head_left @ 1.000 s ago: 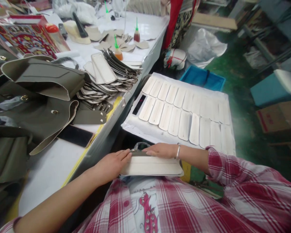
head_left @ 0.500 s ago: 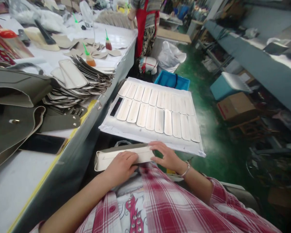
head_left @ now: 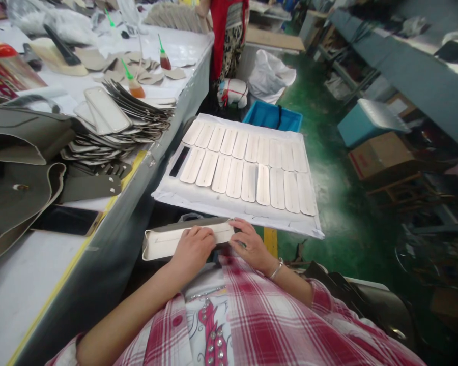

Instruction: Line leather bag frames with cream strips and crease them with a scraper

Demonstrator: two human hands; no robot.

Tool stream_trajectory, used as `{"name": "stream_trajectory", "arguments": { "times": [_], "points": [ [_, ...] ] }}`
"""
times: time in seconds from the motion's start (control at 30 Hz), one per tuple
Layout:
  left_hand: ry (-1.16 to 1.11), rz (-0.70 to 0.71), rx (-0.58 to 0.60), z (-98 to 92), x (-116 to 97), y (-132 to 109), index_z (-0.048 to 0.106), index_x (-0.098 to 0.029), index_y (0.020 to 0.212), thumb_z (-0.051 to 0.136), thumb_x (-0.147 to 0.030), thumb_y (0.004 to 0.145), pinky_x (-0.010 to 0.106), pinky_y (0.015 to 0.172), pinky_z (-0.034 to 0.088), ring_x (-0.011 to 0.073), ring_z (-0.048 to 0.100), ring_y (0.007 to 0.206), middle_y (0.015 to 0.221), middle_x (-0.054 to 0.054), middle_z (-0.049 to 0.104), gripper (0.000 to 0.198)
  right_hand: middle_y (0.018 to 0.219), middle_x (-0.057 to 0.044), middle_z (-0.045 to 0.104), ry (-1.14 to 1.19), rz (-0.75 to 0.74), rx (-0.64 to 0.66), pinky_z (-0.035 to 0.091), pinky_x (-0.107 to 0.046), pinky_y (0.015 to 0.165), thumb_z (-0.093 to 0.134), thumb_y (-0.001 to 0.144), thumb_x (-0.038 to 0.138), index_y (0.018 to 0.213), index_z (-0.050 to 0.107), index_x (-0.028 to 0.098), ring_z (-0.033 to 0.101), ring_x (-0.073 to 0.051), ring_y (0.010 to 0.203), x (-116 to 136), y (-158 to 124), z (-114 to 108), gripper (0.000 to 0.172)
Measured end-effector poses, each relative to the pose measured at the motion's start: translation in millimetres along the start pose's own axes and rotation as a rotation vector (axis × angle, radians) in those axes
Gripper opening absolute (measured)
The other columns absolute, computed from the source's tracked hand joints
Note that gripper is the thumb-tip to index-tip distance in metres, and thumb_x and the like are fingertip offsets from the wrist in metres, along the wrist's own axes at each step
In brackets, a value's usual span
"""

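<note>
My left hand (head_left: pixel 193 249) stayed flat, unclenched, on one long cream grey-backed leather strip (head_left: pixel 162 243) over my lap. My right hand (head_left: pixel 252 248) had slid down, gripping its end. Beyond, one white board (head_left: pixel 198 202) bore two rows of cream pieces (head_left: pixel 249 180).

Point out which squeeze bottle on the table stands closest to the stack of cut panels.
The orange-filled bottle with the green nozzle, right behind the stack; the dark red bottle stands farther back among loose cut pieces.

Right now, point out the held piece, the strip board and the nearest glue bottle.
held piece (head_left: pixel 162 243): head view, cream lining, left end.
strip board (head_left: pixel 221 209): head view, bare near edge.
glue bottle (head_left: pixel 137 91): head view, orange body.
</note>
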State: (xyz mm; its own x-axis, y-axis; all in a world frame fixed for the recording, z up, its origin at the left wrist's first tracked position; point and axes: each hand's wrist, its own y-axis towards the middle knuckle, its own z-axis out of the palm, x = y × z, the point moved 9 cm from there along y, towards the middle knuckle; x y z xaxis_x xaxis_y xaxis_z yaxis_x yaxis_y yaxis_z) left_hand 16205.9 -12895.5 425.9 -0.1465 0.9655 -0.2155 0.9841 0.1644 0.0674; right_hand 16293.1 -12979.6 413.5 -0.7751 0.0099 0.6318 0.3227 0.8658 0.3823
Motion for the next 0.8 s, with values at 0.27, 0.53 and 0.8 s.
{"name": "stream_trajectory", "arguments": {
  "times": [0.27, 0.53, 0.8],
  "points": [
    [0.022, -0.078, 0.058, 0.6, -1.4, 9.6, 0.058, -0.017, 0.080, 0.044, -0.020, 0.086, 0.039, 0.073, 0.034, 0.0226, 0.045, 0.092, 0.098, 0.007, 0.056, 0.016, 0.123, -0.016, 0.045, -0.135, 0.266, -0.182, 0.030, -0.043, 0.101, 0.052, 0.079, 0.030, 0.084, 0.051, 0.017, 0.035, -0.025, 0.121, -7.1, -12.2, -3.2, 0.014],
    [0.060, -0.128, 0.041, -1.9, 1.0, 8.3, 0.060, -0.018, 0.078, 0.047, -0.023, 0.083, 0.040, 0.072, 0.034, 0.0263, 0.045, 0.094, 0.097, 0.009, 0.053, 0.015, 0.042, 0.000, 0.043, 0.427, 0.913, 0.428, 0.032, -0.024, 0.043, 0.032, 0.085, 0.057, 0.053, 0.053, 0.016, 0.039, -0.010, 0.038, -35.7, -43.2, 58.1, 0.056],
    [0.025, -0.116, 0.138, 5.9, 5.4, 10.4, 0.060, -0.017, 0.081, 0.042, -0.022, 0.086, 0.038, 0.069, 0.037, 0.0251, 0.054, 0.085, 0.084, 0.008, 0.058, 0.019, 0.052, -0.003, 0.056, 1.220, 1.250, 0.337, 0.026, -0.016, 0.035, 0.038, 0.090, 0.039, 0.070, 0.060, 0.007, 0.042, -0.005, 0.038, -17.7, -51.7, 96.7, 0.043]
  ]
}}
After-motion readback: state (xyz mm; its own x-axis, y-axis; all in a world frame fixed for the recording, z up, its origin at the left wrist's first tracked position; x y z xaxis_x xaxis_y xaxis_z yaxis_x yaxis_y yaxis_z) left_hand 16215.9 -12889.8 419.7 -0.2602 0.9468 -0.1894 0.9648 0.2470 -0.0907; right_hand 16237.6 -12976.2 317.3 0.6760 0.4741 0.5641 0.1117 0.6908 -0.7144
